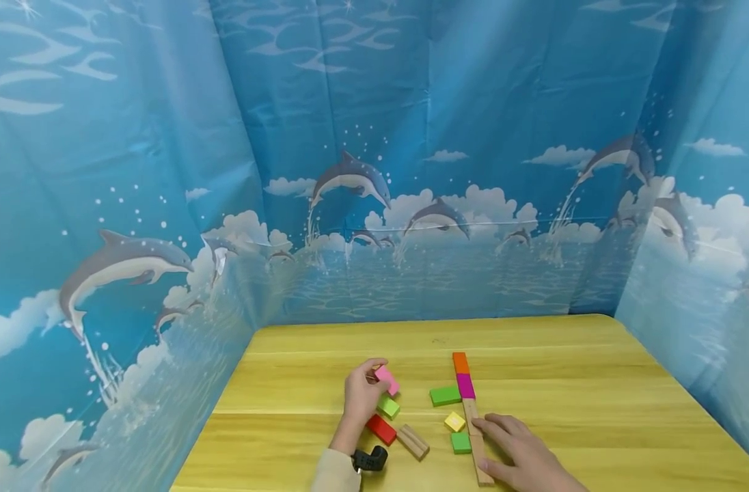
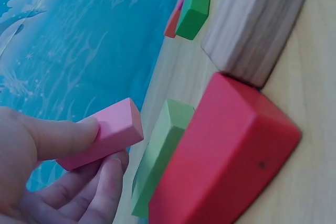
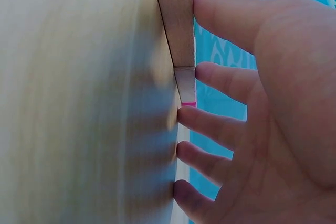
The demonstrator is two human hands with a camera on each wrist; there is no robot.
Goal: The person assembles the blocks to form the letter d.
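My left hand (image 1: 363,395) pinches a pink block (image 2: 114,132) between thumb and fingers. In the head view it is over the left group, close to a light green block (image 1: 389,408). A red block (image 1: 382,430) and a plain wooden block piece (image 1: 413,442) lie just nearer. My right hand (image 1: 522,451) rests its thumb and fingertips along a straight row of end-to-end blocks. Plain wooden blocks (image 1: 476,444) form the near part of that row, then a magenta block (image 1: 465,386) and an orange block (image 1: 460,363). Its fingers are spread and fairly straight in the right wrist view.
Left of the row, a green block (image 1: 445,395) touches or nearly touches it. A yellow block (image 1: 454,421) and a smaller green block (image 1: 460,443) lie nearer. The yellow wooden table (image 1: 596,383) ends at a blue dolphin-print curtain (image 1: 411,273) behind and on both sides.
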